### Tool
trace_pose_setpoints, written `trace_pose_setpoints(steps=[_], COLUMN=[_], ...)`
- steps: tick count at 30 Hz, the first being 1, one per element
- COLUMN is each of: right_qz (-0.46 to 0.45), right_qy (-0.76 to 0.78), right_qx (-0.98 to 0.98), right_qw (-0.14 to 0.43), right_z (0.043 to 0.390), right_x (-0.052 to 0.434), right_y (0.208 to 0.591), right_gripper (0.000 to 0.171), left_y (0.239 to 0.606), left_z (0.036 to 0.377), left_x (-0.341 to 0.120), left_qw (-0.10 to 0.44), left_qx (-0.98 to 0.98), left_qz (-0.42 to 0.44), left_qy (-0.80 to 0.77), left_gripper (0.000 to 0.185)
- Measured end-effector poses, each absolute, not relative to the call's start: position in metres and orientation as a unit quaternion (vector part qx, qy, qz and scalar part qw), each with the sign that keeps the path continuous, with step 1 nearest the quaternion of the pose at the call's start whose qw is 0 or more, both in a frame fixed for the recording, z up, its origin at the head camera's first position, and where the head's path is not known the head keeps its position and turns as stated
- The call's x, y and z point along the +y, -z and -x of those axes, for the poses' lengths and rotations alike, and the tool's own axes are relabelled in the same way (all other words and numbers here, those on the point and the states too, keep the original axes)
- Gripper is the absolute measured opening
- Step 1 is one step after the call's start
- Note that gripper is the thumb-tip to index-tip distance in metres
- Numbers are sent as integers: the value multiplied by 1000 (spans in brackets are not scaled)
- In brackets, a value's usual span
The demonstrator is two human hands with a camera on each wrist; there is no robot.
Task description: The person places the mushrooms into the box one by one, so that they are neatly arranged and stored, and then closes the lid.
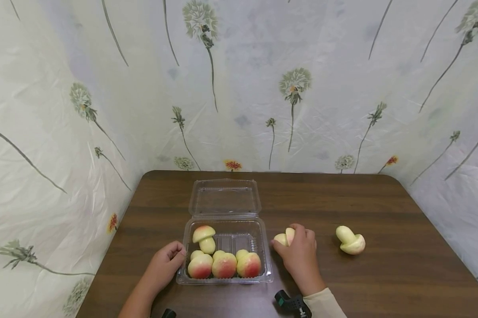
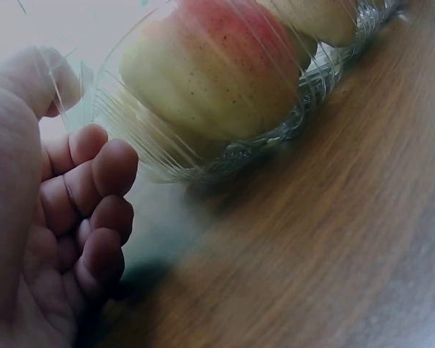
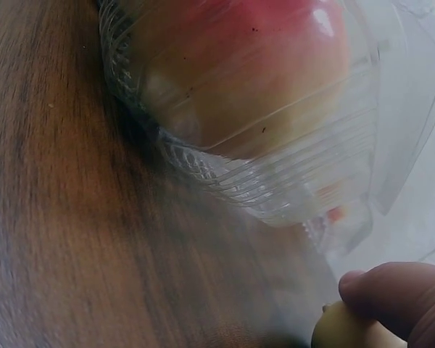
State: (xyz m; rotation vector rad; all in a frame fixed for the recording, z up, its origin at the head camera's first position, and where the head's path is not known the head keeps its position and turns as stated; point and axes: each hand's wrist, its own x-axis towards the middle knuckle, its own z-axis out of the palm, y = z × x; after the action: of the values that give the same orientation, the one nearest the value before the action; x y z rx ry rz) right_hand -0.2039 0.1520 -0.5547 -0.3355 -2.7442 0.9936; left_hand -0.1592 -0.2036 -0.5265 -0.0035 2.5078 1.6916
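Note:
My left hand (image 1: 165,263) is at the left wall of a clear plastic clamshell container (image 1: 267,260), thumb and curled fingers pinching its rim. Inside the base, three mushroom-shaped pieces with red-blushed yellow caps line the near side, the middle one (image 1: 225,265) between the others. Behind them at left, another mushroom (image 1: 204,234) lies with its cap toward the back. Just right of the container, my right hand (image 1: 300,254) grips a pale yellow mushroom (image 1: 280,239) between thumb and fingers, its far side partly hidden. In the right wrist view, the thumb (image 3: 391,293) presses on the mushroom (image 3: 351,328).
The container's lid (image 1: 225,197) stands hinged open toward the back. One more mushroom (image 1: 352,244) lies on the brown wooden table (image 1: 382,207) to the right. A flower-patterned sheet (image 1: 247,88) hangs behind and beside the table.

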Motion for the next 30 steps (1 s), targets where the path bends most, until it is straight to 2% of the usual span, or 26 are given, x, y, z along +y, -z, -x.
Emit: trace_pose_setpoints(steps=[13,30], right_qz=[91,45], right_qy=[-353,-414], right_qx=[-926,-896], right_qw=[98,156], right_z=[206,207], right_x=[152,148], right_y=[554,549], right_gripper=[73,69], left_y=[524,526], left_z=[158,158], left_x=[-202,-203], left_qw=[57,52], left_qx=[828,834], left_qz=[2,-4], left_qy=[-557,-549], left_gripper=[13,12])
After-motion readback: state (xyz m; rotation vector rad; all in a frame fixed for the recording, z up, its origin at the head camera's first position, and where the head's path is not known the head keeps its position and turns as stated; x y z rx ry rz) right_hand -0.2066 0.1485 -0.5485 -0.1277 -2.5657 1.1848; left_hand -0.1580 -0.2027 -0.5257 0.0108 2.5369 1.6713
